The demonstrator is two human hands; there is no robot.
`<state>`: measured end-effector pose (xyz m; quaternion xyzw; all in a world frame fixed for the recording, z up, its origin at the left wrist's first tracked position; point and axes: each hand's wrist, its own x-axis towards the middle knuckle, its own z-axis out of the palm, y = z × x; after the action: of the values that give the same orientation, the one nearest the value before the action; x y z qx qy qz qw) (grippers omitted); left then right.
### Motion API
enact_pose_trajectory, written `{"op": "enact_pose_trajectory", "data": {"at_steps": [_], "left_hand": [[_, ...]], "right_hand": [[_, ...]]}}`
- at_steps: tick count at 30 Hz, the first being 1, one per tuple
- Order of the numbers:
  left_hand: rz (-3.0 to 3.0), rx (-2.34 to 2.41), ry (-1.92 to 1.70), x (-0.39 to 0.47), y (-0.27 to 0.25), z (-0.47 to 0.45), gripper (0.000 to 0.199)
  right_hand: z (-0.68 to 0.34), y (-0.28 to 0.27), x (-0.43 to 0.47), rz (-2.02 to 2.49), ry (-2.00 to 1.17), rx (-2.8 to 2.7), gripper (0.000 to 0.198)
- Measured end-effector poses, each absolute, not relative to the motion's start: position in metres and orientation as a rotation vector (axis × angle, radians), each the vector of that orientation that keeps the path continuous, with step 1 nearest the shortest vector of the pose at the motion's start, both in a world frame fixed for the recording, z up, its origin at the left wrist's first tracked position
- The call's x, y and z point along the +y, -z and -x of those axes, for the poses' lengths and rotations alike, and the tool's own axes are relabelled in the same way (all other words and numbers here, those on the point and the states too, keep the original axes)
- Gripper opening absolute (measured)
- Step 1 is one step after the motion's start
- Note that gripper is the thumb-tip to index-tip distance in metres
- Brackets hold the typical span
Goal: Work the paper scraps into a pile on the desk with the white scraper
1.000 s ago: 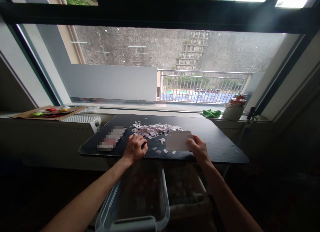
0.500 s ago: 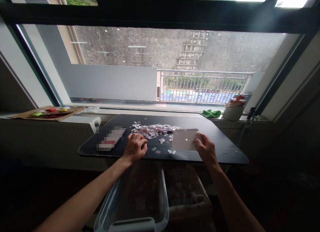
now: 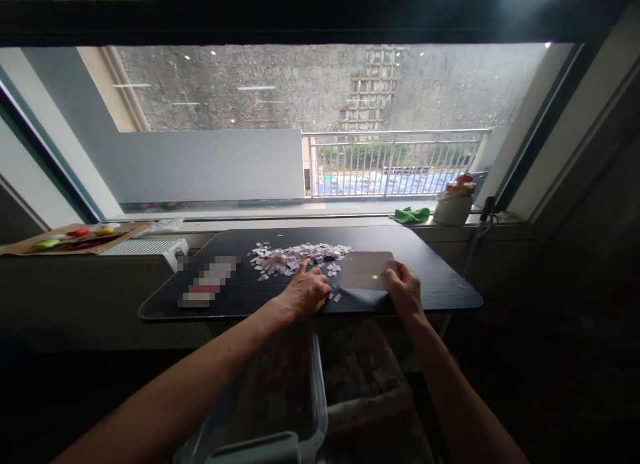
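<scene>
On the dark table (image 3: 410,297) lies a heap of small pale paper-like pieces (image 3: 285,259). My left hand (image 3: 306,292) is low over the table at the heap's front edge. Its index finger stretches toward the heap while the other fingers curl, and I see nothing held in it. Thumb and fingers of my right hand (image 3: 407,292) grip the right edge of a pale, flat, rounded-corner sheet (image 3: 365,272), tilted up right of the heap. A few loose pieces (image 3: 334,269) lie between the left hand and the sheet.
A blurred-out flat object (image 3: 207,284) lies at the table's left. Below the front edge are a clear plastic bin (image 3: 320,391) and a second container (image 3: 370,411). A green cloth (image 3: 411,215) and a whitish jug (image 3: 453,209) stand on the sill. A radiator (image 3: 150,247) is left.
My left hand has moved right and its index finger now extends to the heap. The sheet stays in my right hand, near the same place. The whole view has shifted slightly.
</scene>
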<state>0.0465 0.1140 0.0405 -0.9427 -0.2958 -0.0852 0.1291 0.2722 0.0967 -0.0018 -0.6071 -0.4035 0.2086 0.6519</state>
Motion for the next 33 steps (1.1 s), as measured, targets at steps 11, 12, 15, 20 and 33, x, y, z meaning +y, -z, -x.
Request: {"op": "enact_pose_trajectory", "data": {"at_steps": [11, 12, 15, 20, 33], "left_hand": [[2.717, -0.810, 0.083, 0.122, -0.050, -0.060, 0.016], [2.716, -0.817, 0.087, 0.122, -0.050, -0.060, 0.016], [2.743, -0.869, 0.087, 0.123, -0.051, -0.060, 0.017], [2.818, -1.025, 0.086, 0.125, -0.051, -0.059, 0.024], [3.110, -1.516, 0.481, 0.139, -0.044, -0.045, 0.025]], "right_hand": [[-0.269, 0.000, 0.093, 1.433, -0.415, -0.958, 0.037], [-0.269, 0.000, 0.093, 1.435, -0.409, -0.959, 0.037], [-0.269, -0.001, 0.092, 1.430, -0.406, -0.958, 0.038], [-0.268, -0.002, 0.090, 1.431, -0.412, -0.962, 0.040], [-0.269, 0.002, 0.092, 1.402, -0.427, -0.960, 0.037]]}}
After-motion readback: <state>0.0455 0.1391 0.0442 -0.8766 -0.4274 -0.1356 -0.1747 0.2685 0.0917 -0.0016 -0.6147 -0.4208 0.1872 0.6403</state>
